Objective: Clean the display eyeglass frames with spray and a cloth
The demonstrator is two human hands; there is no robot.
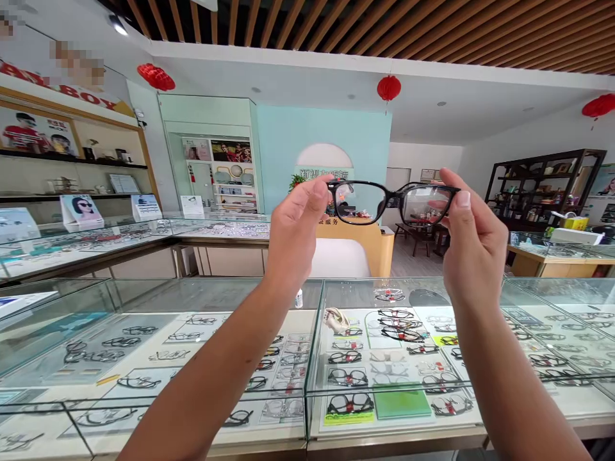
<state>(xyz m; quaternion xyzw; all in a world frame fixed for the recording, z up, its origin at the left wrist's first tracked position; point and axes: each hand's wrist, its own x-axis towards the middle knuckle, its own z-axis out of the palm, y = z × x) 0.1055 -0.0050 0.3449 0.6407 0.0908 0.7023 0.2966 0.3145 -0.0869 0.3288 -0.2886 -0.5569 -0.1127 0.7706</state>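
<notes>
Black-framed glasses point(394, 194) are held up in the air, the left hand point(294, 225) pinching one outer corner and the right hand point(475, 246) the other, above a glass-cased bench point(204, 296) with rows of spectacle frames point(402, 333) inside.

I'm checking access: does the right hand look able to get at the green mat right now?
Probably not: the right hand holds the black-framed glasses, and the glass case seems to enclose the green mat.
</notes>
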